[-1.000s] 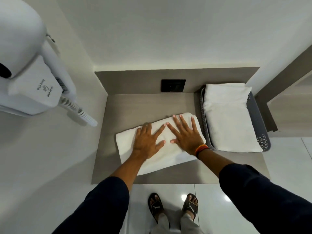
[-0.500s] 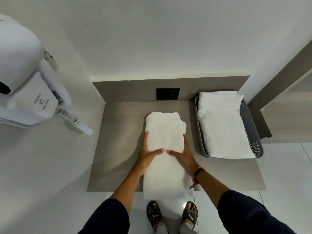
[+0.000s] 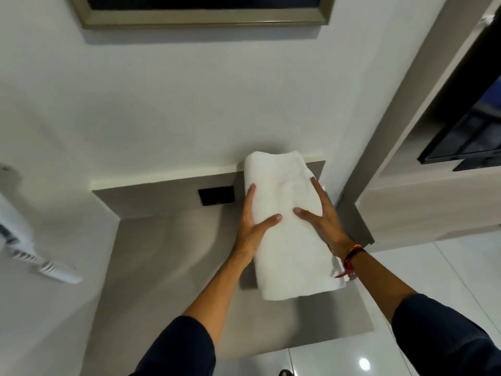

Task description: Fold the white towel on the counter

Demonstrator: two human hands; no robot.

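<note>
The folded white towel (image 3: pixel 288 226) is a long thick bundle, held up above the right part of the grey counter (image 3: pixel 168 267). My left hand (image 3: pixel 253 225) grips its left side, thumb on top and fingers under the edge. My right hand (image 3: pixel 322 215) clasps its right side the same way, with a red-orange band on the wrist. The towel hides whatever lies on the counter beneath it, including the basket seen before.
A black wall socket (image 3: pixel 216 195) sits on the grey backsplash left of the towel. A white wall hair dryer with a coiled cord (image 3: pixel 40 263) hangs blurred at the left. A framed mirror (image 3: pixel 200 12) is above, a dark screen (image 3: pixel 466 137) at right.
The towel lay flat under both palms, then was turned lengthwise and gripped at its sides. Now both hands have lifted it and carried it right, over where the basket stood. My view tilted up.
</note>
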